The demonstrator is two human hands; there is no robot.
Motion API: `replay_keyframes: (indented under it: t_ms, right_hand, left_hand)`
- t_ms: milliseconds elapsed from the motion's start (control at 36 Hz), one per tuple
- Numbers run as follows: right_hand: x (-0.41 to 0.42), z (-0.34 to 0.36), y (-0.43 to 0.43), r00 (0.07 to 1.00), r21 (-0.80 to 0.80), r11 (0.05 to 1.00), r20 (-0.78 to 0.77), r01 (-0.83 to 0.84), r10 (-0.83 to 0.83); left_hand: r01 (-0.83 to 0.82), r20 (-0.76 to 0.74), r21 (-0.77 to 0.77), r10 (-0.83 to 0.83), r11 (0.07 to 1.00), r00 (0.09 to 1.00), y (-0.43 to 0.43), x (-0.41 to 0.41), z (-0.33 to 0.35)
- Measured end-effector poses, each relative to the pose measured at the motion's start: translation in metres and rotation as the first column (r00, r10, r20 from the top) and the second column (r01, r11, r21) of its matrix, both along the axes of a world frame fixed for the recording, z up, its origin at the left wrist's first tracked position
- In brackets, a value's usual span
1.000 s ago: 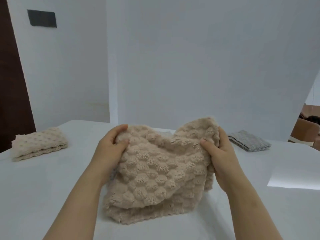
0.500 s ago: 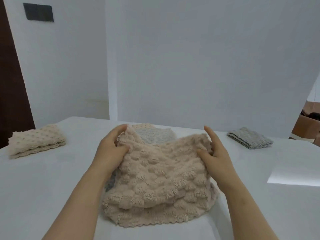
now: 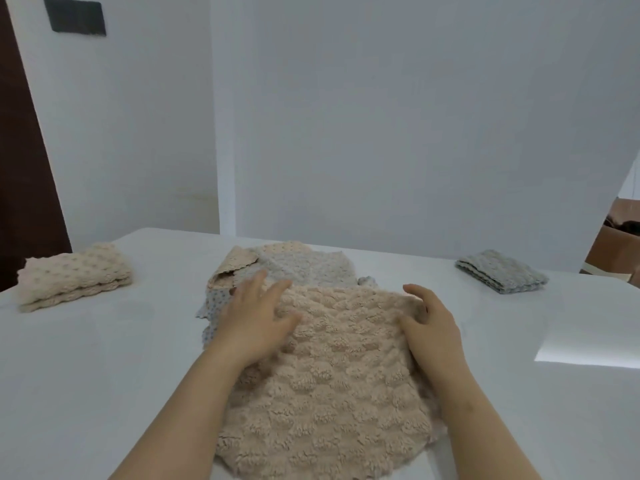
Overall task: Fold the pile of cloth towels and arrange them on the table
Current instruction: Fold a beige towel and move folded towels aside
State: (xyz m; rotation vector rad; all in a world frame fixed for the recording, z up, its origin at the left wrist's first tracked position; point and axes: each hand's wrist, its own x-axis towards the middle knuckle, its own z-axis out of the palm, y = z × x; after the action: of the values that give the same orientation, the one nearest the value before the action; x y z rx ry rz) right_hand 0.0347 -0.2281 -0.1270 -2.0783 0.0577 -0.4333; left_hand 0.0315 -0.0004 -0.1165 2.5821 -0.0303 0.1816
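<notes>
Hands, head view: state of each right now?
Left hand: open, fingers spread flat on the beige towel.
Right hand: open, fingers loosely curved, resting at the towel's right edge, gripping nothing.

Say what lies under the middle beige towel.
A dotted cloth and a grey towel stick out past the beige towel at its left and far edges; the rest beneath is covered.

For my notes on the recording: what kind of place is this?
Probably a plain indoor workroom: bare white walls, a white table with a folded beige towel, a cardboard box at right.
</notes>
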Motion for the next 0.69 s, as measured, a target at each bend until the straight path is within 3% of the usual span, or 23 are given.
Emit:
replay_keyframes:
  t_ms: [139,194,361,444,528,583,694]
  right_hand:
    - [-0.004,-0.013,0.001,0.996,-0.085,0.996,-0.087,-0.013,0.006]
    - [-0.007,-0.016,-0.003,0.996,-0.085,0.996,-0.079,0.033,-0.040]
    - [-0.026,-0.019,-0.011,0.987,-0.121,0.981,-0.033,0.152,-0.157]
    - [-0.039,-0.015,-0.014,0.974,-0.321,0.927,-0.049,0.194,-0.220]
    - [-0.052,-0.015,-0.015,0.968,-0.589,0.783,-0.007,0.199,-0.251]
    - [-0.061,-0.015,-0.011,0.983,-0.636,0.753,0.054,0.169,-0.175]
    - [-0.075,-0.026,-0.003,0.984,-0.597,0.801,0.114,-0.044,0.139]
  left_hand:
    - [0.102,-0.203,0.305,-0.040,0.947,0.978,-0.015,-0.001,-0.022]
    - [0.088,-0.210,0.380,-0.007,0.921,0.978,-0.018,-0.003,-0.031]
    - [0.054,-0.135,0.416,0.003,0.908,0.991,-0.021,-0.010,-0.033]
    - [-0.022,0.003,0.393,0.023,0.919,1.000,-0.021,-0.017,-0.028]
    - [-0.087,0.197,0.371,0.013,0.925,0.980,-0.026,-0.030,-0.014]
    - [-0.037,0.238,0.342,-0.048,0.939,0.970,-0.031,-0.042,-0.007]
    - [0.224,0.185,0.302,-0.287,0.927,0.940,-0.032,-0.070,-0.022]
